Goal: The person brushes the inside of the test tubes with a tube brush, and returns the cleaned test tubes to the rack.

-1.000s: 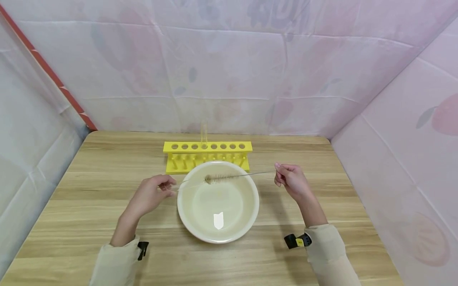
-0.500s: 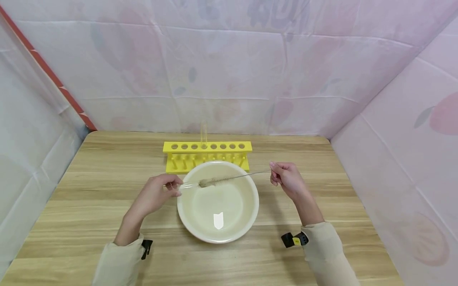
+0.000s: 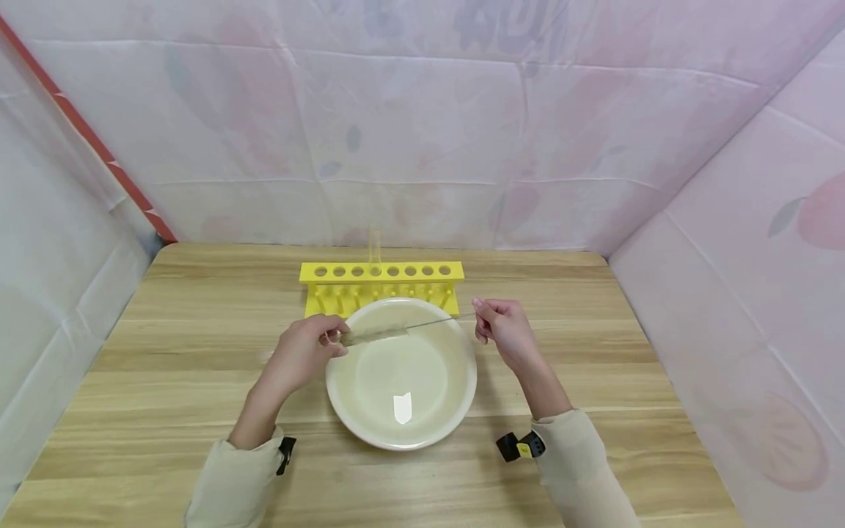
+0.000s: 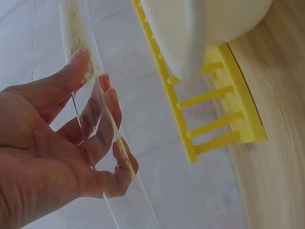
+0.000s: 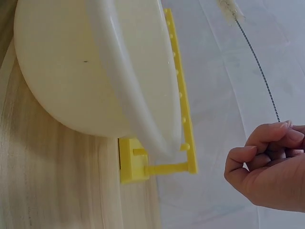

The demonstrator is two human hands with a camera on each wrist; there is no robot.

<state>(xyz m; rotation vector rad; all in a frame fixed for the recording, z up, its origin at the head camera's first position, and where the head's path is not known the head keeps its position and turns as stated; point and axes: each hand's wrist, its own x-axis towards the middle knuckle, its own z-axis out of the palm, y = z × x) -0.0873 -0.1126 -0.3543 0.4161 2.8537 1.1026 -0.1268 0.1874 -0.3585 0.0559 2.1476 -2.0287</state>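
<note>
Over the left rim of a cream basin (image 3: 430, 438), my left hand (image 3: 300, 356) grips a clear glass test tube (image 3: 389, 335) that lies nearly level. The bristles of a test tube brush (image 4: 75, 33) are inside the tube, in the left wrist view. Strands of bristle also show along the tube past my thumb. My right hand (image 3: 508, 330), beyond the basin's right rim, pinches the end of the brush's thin twisted wire (image 5: 261, 71). In the right wrist view, the back end of the bristles shows at the top edge.
Behind the basin stands a yellow test tube rack (image 3: 383, 272), partly hidden by the basin. One upright test tube (image 3: 374, 246) sits in a middle hole of it. Water appears to be in the basin. Printed cloth walls (image 3: 422, 147) enclose the wooden table (image 3: 561, 286).
My right hand has moved left, and the bristles have gone from outside the tube's mouth to inside it. My left hand has shifted slightly right with the tube.
</note>
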